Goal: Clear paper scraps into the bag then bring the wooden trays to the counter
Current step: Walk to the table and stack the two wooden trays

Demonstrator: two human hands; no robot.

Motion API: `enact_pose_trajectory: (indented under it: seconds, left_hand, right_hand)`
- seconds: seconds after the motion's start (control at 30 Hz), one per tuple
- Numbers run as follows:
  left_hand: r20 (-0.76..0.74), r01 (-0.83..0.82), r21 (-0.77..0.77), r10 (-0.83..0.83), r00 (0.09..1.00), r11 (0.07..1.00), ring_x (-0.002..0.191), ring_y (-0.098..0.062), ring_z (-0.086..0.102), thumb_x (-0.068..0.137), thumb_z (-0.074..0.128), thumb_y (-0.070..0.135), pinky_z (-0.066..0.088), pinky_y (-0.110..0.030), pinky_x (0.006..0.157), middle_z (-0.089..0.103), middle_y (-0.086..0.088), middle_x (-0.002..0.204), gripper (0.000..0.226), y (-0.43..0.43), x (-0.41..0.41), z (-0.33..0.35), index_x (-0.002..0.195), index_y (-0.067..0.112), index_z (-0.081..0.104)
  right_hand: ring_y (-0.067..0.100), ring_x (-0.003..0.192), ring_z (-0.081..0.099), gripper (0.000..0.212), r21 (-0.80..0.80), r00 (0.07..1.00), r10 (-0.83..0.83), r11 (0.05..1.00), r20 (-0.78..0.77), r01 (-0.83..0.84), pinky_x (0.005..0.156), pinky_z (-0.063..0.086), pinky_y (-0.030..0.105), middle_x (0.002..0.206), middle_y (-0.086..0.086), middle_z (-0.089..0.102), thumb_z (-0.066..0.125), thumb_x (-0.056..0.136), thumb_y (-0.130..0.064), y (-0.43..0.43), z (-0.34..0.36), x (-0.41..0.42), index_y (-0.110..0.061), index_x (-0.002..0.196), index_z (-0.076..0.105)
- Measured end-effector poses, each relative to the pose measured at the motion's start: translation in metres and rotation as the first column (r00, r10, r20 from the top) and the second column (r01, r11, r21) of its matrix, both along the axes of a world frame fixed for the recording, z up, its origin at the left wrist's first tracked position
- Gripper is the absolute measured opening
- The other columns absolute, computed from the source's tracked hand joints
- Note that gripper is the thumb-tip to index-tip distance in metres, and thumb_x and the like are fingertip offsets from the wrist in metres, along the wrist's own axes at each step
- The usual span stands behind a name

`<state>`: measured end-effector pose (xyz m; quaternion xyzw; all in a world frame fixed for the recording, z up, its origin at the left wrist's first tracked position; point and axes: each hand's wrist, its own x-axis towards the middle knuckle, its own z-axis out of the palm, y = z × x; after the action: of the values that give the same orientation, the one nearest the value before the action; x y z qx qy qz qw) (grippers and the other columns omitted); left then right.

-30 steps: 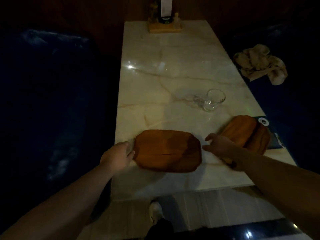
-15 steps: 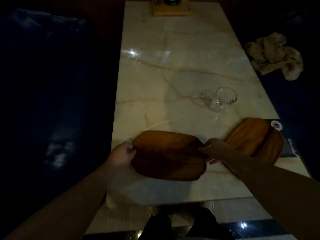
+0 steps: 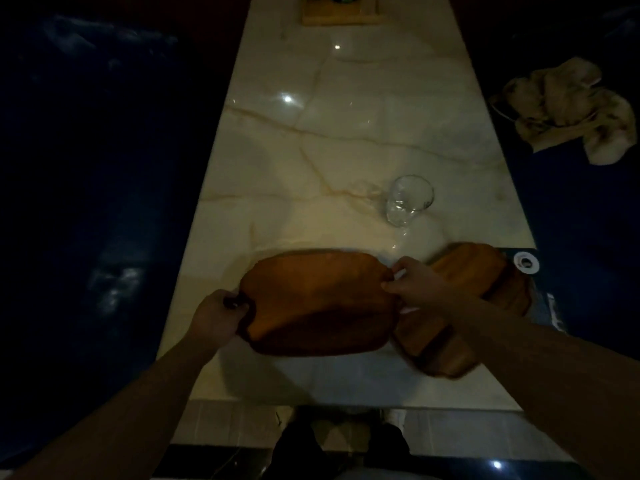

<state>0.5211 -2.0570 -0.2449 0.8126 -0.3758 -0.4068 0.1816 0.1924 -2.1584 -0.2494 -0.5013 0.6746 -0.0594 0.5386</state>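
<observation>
- The room is dim; a long pale marble tabletop (image 3: 346,140) with tan veins and a glossy sheen runs away from the viewer, dark blue padded seating on both its long sides.
- Taking the wooden tray (image 3: 318,303) as landmark: it is a flat, reddish-brown, rounded rectangle near the tabletop's near edge, seemingly raised at its near side, with a shadow beneath.
- The left hand (image 3: 218,315) is curled around the tray's left end, thumb on top, close to the tabletop's left edge.
- The right hand (image 3: 412,284) pinches the tray's right end between thumb and fingers.
- Just right of the tray, partly under the right forearm, lie stacked wooden trays (image 3: 478,292) of the same smooth brown wood, set at an angle and touching or nearly touching the held tray.
- Those stacked trays overlap a dark printed sheet (image 3: 526,268) with a white round mark, at the tabletop's right edge.
- Beyond the tray and to its right stands a clear drinking glass (image 3: 410,199), well apart, beside wet-looking glints.
- Farther beyond the tray the marble is bare and open up to a light wooden holder (image 3: 343,17) at the far end.
- Far right of the tray, off the tabletop, a crumpled beige cloth (image 3: 568,109) sits on the blue seat.
- Below the tray's near side, pale floor tiles show past the tabletop's edge.
</observation>
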Motion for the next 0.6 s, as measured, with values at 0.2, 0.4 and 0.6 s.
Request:
enact_pose_trajectory:
  seconds: [0.2,0.4,0.6]
  left_hand:
    - [-0.064,0.037,0.006,-0.036,0.997,0.999,0.066,-0.038,0.061,0.087,0.064,0.036,0.050,-0.048,0.065,0.059,-0.017,0.066,0.038,0.001,-0.089,0.003,0.071,0.004,0.053]
    - [-0.222,-0.005,0.037,0.014,0.975,0.999,0.064,-0.030,0.068,0.088,0.065,0.027,0.054,-0.034,0.052,0.069,-0.022,0.076,0.035,0.003,-0.169,0.001,0.085,-0.007,0.062]
    - [-0.368,-0.027,0.128,0.072,0.927,0.991,0.072,-0.033,0.071,0.087,0.066,0.023,0.060,-0.041,0.063,0.070,-0.022,0.087,0.022,0.013,-0.224,-0.010,0.089,0.001,0.062]
  right_hand:
    - [0.027,0.084,0.065,0.024,-0.126,0.999,0.026,0.992,-0.029,-0.029,0.052,0.052,0.030,0.099,0.012,0.064,0.071,0.083,-0.017,-0.011,0.006,-0.092,-0.011,0.102,0.057]
    - [0.021,0.092,0.052,0.032,-0.196,0.999,0.015,0.980,-0.050,-0.025,0.066,0.043,0.026,0.096,0.002,0.057,0.065,0.088,-0.015,-0.026,0.014,-0.158,-0.012,0.117,0.054]
    - [0.033,0.107,0.060,0.044,-0.190,0.988,-0.084,0.980,-0.127,0.059,0.094,0.051,0.045,0.119,0.018,0.063,0.072,0.082,-0.024,-0.041,0.003,-0.194,-0.007,0.121,0.058]
